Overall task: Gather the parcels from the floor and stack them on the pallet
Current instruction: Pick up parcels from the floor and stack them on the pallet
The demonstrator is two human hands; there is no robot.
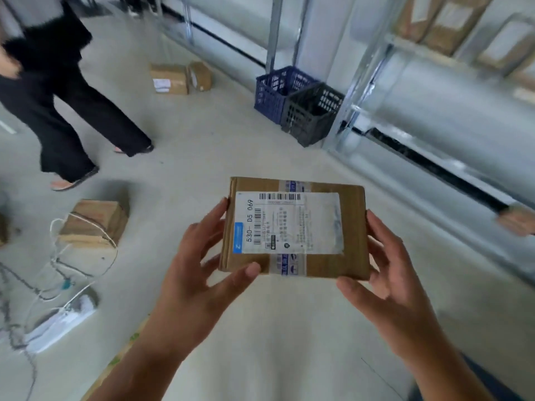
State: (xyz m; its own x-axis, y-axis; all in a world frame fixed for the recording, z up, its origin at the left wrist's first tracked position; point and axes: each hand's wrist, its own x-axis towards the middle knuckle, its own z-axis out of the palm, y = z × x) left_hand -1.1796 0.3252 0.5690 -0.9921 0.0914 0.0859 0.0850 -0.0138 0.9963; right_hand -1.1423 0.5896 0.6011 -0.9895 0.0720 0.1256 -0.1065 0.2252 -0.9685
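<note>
Cardboard parcel [293,228], labelled top, gripped between both hands [191,273]

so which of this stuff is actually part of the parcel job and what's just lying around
Part of the job:
- parcel held in left hand and right hand
- two boxes on the floor
- string-tied box on the floor

Just lying about:
- blue crate and black crate
- white shoe
- loose cords
</note>
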